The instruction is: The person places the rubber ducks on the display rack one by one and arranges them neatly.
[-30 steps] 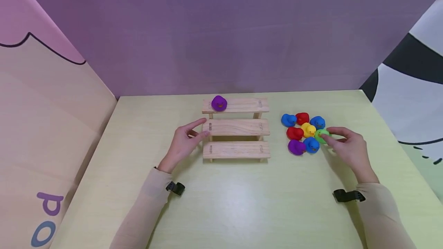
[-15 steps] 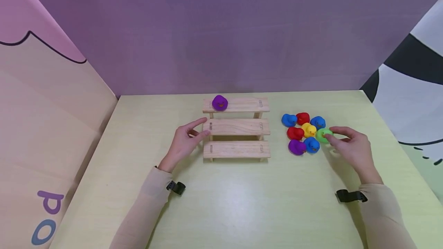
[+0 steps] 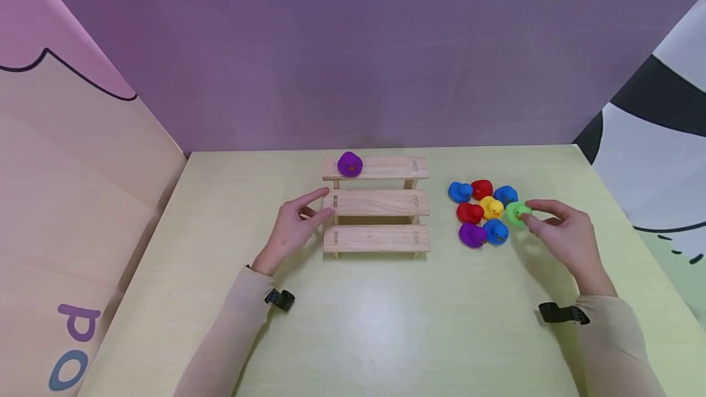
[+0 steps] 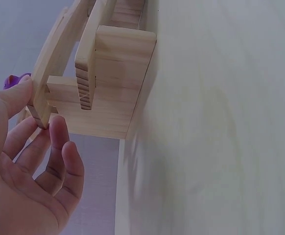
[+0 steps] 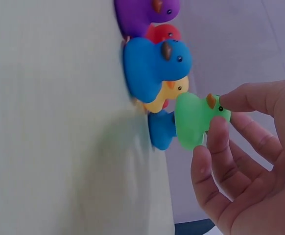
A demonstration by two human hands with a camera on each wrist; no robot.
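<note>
My right hand pinches a green rubber duck by its head, between thumb and fingertips. The right wrist view shows the duck raised off the tabletop, beside the other ducks. At the centre of the table stands a three-step wooden display stand. With thumb and fingers at the left end of its middle step, my left hand grips the board edge, as the left wrist view also shows. A purple rubber duck sits at the left end of the top step.
Right of the stand, a cluster of several rubber ducks holds a yellow duck, a purple duck, red ones and blue ones. A purple backdrop rises behind the table, with printed panels at both sides.
My right hand has drawn the green duck slightly right and up, away from the cluster. My left hand has stayed on the stand.
</note>
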